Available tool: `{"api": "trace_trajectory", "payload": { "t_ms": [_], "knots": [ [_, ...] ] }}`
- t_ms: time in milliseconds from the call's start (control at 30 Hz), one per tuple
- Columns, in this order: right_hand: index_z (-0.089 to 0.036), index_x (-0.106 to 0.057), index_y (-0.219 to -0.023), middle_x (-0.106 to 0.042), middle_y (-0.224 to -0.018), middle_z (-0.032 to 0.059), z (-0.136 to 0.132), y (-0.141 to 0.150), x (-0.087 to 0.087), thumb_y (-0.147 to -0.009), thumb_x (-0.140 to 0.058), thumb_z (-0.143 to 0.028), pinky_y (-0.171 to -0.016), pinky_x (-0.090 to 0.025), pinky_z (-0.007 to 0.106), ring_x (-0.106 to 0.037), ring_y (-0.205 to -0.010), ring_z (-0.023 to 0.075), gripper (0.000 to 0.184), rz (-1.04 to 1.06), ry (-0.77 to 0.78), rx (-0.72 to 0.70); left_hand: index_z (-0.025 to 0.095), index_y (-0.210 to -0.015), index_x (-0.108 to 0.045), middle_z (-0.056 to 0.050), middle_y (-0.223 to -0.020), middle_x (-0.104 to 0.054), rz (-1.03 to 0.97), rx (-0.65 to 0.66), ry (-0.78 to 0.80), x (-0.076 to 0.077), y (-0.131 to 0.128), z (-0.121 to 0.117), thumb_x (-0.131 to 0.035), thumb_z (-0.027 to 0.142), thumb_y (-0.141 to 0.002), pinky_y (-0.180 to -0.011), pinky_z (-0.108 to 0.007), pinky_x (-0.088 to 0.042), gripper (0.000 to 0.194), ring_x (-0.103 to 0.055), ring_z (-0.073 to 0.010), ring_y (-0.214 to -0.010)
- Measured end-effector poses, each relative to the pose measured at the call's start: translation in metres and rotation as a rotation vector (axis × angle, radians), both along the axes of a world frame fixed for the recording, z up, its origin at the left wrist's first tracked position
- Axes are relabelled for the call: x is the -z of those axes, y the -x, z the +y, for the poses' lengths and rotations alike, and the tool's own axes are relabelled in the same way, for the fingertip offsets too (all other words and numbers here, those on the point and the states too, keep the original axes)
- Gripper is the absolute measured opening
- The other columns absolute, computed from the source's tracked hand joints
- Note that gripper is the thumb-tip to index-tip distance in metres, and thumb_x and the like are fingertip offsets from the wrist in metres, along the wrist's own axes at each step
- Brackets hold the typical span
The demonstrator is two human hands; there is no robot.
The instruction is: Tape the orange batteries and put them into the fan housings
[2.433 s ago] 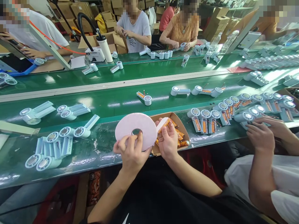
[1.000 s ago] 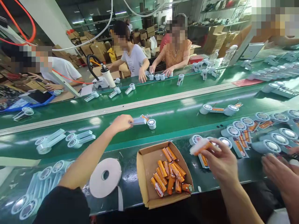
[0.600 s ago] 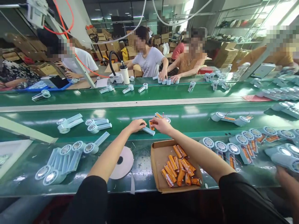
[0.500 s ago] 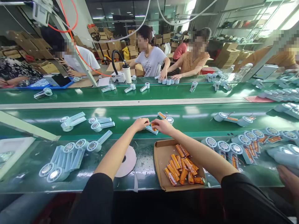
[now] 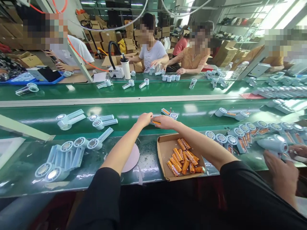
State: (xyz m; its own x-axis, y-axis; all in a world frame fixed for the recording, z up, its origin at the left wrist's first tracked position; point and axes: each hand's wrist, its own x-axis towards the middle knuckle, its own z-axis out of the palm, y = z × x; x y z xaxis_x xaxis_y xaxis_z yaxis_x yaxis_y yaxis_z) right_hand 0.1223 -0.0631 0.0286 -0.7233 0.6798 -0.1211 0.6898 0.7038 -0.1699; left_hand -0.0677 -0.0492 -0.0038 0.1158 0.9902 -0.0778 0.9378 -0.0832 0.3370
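Note:
My left hand [image 5: 145, 119] is closed over the green belt, its fingertips almost meeting those of my right hand. What its fingers grip is hidden. My right hand [image 5: 165, 122] curls over an orange-wrapped battery pack [image 5: 156, 122], of which a strip shows below the fingers. A sliver of a light-blue fan handle [image 5: 152, 123] peeks out between the hands; the rest is covered. Just behind my right hand lies a light-blue handheld fan [image 5: 174, 116] with an orange pack in its handle. A cardboard tray [image 5: 161, 153] of several orange battery packs [image 5: 184, 161] sits below my right forearm.
Light-blue fan housings [image 5: 67, 146] are grouped at left, and more with orange packs [image 5: 231, 140] at right. A round pale roll [image 5: 131, 158] lies beside my left forearm. A co-worker's hands [image 5: 280, 172] handle a fan at far right. Several people sit across the belt.
The view has shifted slightly. My right hand now lies flatter over the orange pack and covers more of the blue handle. A co-worker's hands have come in at right with a fan.

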Motion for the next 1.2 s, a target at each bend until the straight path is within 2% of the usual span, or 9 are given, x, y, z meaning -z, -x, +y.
{"api": "trace_trajectory", "payload": {
  "t_ms": [100,167,233,333,533,700,833,967,1200],
  "knots": [
    [-0.023,-0.072,-0.138,-0.079,-0.130,0.0093,-0.029,-0.041,-0.009,-0.111,-0.049,-0.032,-0.102,-0.053,0.033,-0.074,-0.118,0.0240,0.037,0.034,0.021,0.066,0.018,-0.135,-0.066,-0.016,-0.138,-0.070,-0.019,-0.047,-0.079,-0.010,0.003,-0.013,-0.060,0.026,-0.104,-0.109,-0.050,-0.055,0.032,-0.068,-0.0303,-0.127],
    [-0.024,-0.081,-0.116,-0.084,-0.108,0.0071,-0.060,-0.065,-0.002,-0.104,-0.063,-0.038,-0.092,-0.056,0.032,-0.078,-0.101,0.0254,0.025,0.000,0.086,0.098,0.017,-0.148,-0.056,-0.018,-0.155,-0.060,-0.045,-0.049,-0.141,-0.011,0.012,-0.036,-0.061,0.022,-0.100,-0.118,-0.049,-0.047,0.049,-0.058,-0.0325,-0.142],
    [-0.022,-0.083,-0.102,-0.084,-0.099,0.0102,-0.093,-0.081,0.012,-0.095,-0.077,-0.043,-0.087,-0.058,0.036,-0.079,-0.096,0.0310,0.023,-0.032,0.129,0.148,0.018,-0.153,-0.051,-0.016,-0.162,-0.055,-0.079,-0.042,-0.190,-0.004,0.028,-0.074,-0.062,0.027,-0.098,-0.122,-0.047,-0.044,0.057,-0.052,-0.0316,-0.148],
    [-0.017,-0.082,-0.105,-0.082,-0.112,0.0178,-0.130,-0.090,0.037,-0.091,-0.082,-0.042,-0.089,-0.060,0.042,-0.077,-0.107,0.0377,0.029,-0.014,0.142,0.237,0.024,-0.137,-0.066,-0.009,-0.143,-0.071,-0.126,-0.007,-0.184,0.017,0.064,-0.150,-0.060,0.043,-0.099,-0.116,-0.045,-0.051,0.043,-0.065,-0.0297,-0.132],
    [-0.021,-0.076,-0.126,-0.082,-0.108,0.0086,-0.134,-0.103,0.058,-0.095,-0.073,-0.025,-0.091,-0.061,0.037,-0.078,-0.100,0.0246,0.032,0.283,0.258,0.338,0.025,-0.151,-0.063,-0.012,-0.163,-0.055,0.184,0.025,0.006,0.050,0.119,-0.266,-0.081,0.053,-0.078,-0.124,-0.060,-0.041,0.079,-0.046,-0.0431,-0.152],
    [-0.024,-0.075,-0.128,-0.079,-0.102,0.0027,-0.131,-0.115,0.055,-0.084,-0.084,-0.040,-0.083,-0.063,0.034,-0.076,-0.090,0.0196,0.048,1.196,0.671,0.472,0.025,-0.143,-0.068,-0.012,-0.160,-0.058,0.195,0.047,-0.011,0.042,0.116,-0.278,-0.075,0.041,-0.087,-0.119,-0.057,-0.047,0.059,-0.045,-0.0405,-0.152],
    [-0.028,-0.075,-0.107,-0.080,-0.100,0.0000,-0.148,-0.101,0.043,-0.079,-0.092,-0.047,-0.085,-0.064,0.031,-0.077,-0.089,0.0174,0.039,1.675,0.792,0.521,0.021,-0.145,-0.063,-0.015,-0.145,-0.068,0.121,0.055,-0.310,0.032,0.090,-0.274,-0.076,0.056,-0.088,-0.114,-0.058,-0.051,0.068,-0.048,-0.0425,-0.144],
    [-0.026,-0.071,-0.096,-0.083,-0.118,0.0060,-0.175,-0.075,0.033,-0.077,-0.096,-0.041,-0.094,-0.065,0.037,-0.079,-0.110,0.0239,0.034,1.778,0.651,0.472,0.020,-0.149,-0.055,-0.016,-0.137,-0.071,0.100,0.114,-0.592,0.017,0.052,-0.277,-0.079,0.049,-0.090,-0.114,-0.060,-0.050,0.069,-0.046,-0.0427,-0.141],
    [-0.027,-0.074,-0.102,-0.084,-0.118,0.0077,-0.202,-0.046,0.036,-0.090,-0.082,-0.026,-0.098,-0.067,0.042,-0.079,-0.117,0.0261,0.014,1.759,0.076,0.367,0.019,-0.142,-0.060,-0.013,-0.128,-0.075,0.110,0.162,-0.713,0.000,0.009,-0.283,-0.078,0.028,-0.091,-0.102,-0.050,-0.054,0.056,-0.055,-0.0346,-0.117]
  ]
}}
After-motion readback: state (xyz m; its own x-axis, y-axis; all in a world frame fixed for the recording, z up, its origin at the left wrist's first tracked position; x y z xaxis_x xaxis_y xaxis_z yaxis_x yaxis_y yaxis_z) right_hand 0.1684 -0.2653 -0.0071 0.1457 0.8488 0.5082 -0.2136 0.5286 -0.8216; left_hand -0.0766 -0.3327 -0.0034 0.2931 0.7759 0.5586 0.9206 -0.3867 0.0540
